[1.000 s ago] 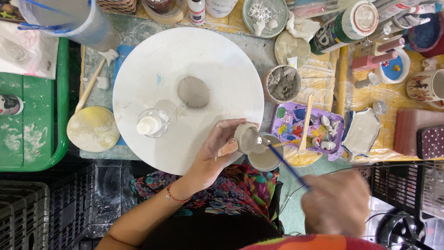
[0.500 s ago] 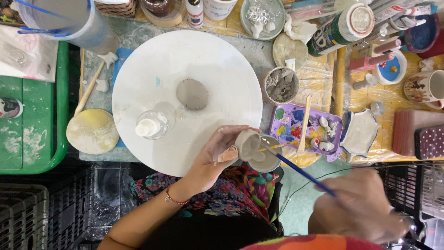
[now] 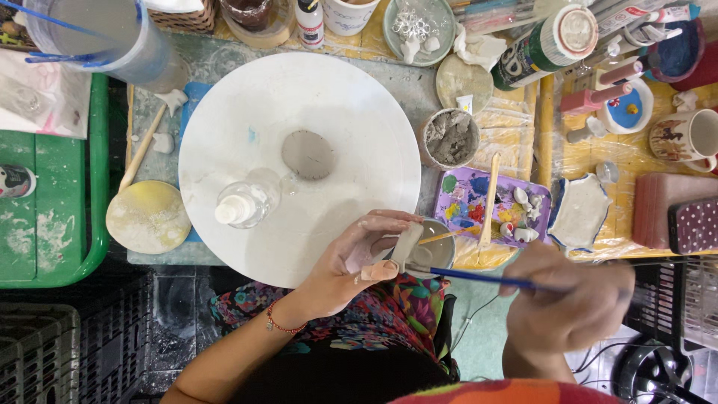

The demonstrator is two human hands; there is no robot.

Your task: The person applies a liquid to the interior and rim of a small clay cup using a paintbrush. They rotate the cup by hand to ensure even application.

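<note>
My left hand (image 3: 351, 262) pinches a small clay piece (image 3: 406, 245) upright over a bowl (image 3: 434, 251), catching drips; my blurred right hand (image 3: 572, 303) grips a brush (image 3: 479, 278) against it.

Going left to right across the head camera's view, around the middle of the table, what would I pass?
Green tray → yellow disc → clear bottle → grey clay disc → cup of grey clay → purple paint palette → white dish.

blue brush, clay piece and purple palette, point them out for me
blue brush (image 3: 479, 280), head view, middle of the blue handle
clay piece (image 3: 407, 245), head view, pale flat side, in the left hand (image 3: 348, 265)
purple palette (image 3: 465, 200), head view, paint-smeared left part
</note>
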